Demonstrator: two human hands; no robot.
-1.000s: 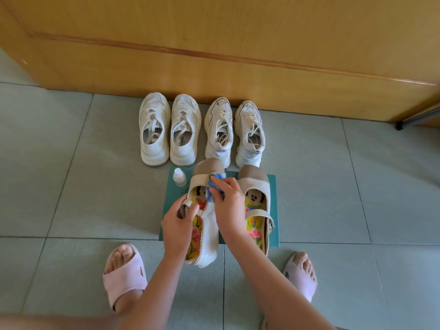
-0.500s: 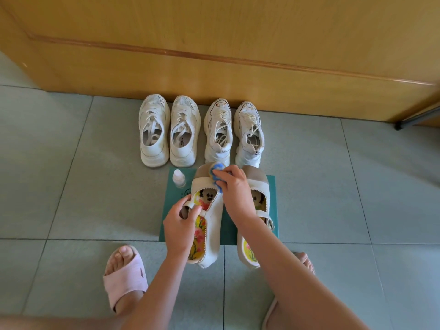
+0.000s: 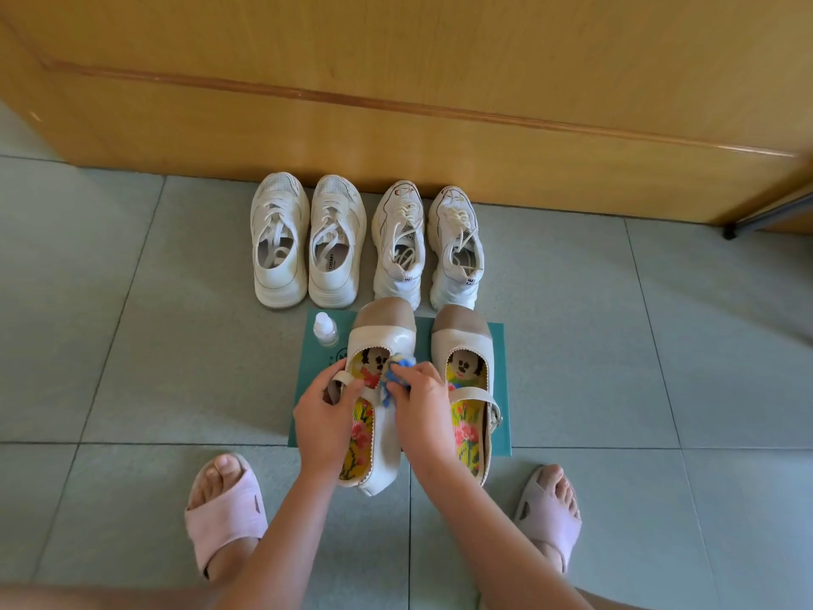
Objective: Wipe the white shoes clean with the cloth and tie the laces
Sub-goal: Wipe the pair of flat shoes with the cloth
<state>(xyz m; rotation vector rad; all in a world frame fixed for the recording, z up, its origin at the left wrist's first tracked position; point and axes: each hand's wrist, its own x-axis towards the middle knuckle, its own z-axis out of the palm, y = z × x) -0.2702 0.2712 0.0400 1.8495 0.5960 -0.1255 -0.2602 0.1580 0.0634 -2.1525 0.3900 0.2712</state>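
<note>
Two cream strap shoes with tan toes and cartoon insoles sit on a teal mat (image 3: 499, 341). My left hand (image 3: 323, 416) grips the strap and left side of the left strap shoe (image 3: 382, 341). My right hand (image 3: 422, 405) pinches a small blue cloth (image 3: 396, 367) against that shoe's right inner edge, near the opening. The right strap shoe (image 3: 462, 341) stands beside it, untouched. Two pairs of white lace-up sneakers stand in a row behind: a left pair (image 3: 308, 239) and a right pair (image 3: 429, 244), their laces loose.
A small white bottle (image 3: 325, 330) stands on the mat's far left corner. A wooden cabinet base (image 3: 396, 103) runs along the back. My feet in pink slippers (image 3: 224, 517) flank the mat on grey floor tiles. A dark rod (image 3: 765, 217) lies at far right.
My right hand with the cloth has come back from the shoe's toe cap to its right edge by the opening. My left hand keeps its grip on the strap.
</note>
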